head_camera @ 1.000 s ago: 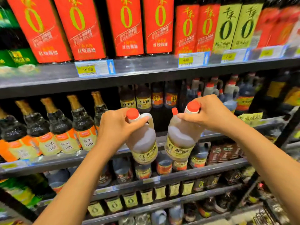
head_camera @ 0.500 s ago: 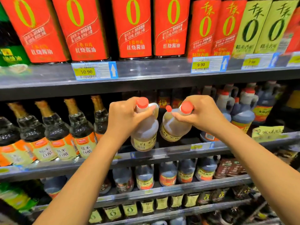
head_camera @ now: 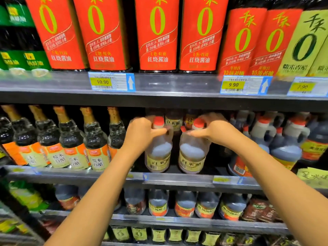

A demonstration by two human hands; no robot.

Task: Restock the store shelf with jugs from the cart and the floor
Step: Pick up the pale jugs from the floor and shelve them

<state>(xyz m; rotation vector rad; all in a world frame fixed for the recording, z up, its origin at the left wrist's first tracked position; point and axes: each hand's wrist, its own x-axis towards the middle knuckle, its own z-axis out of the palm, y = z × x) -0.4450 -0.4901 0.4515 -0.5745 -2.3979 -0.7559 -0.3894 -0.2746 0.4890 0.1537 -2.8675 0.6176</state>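
Red-capped jugs (head_camera: 158, 153) gripped, one per hand (head_camera: 142, 134)

left hand (head_camera: 142, 134) grips left jug (head_camera: 158, 153) | right hand (head_camera: 215, 133) grips right jug (head_camera: 192, 155) | shelf (head_camera: 177, 180)

Store shelving fills the view: dark metal shelves (head_camera: 159, 101) w/ clear price rails. Top tier holds tall red-labelled bottles (head_camera: 158, 34); price tags (head_camera: 111, 82) read 10.90 and 9.90. Mid tier left, dark foil-necked bottles (head_camera: 71, 139). Lower tiers blurry. Lighting even, bright.
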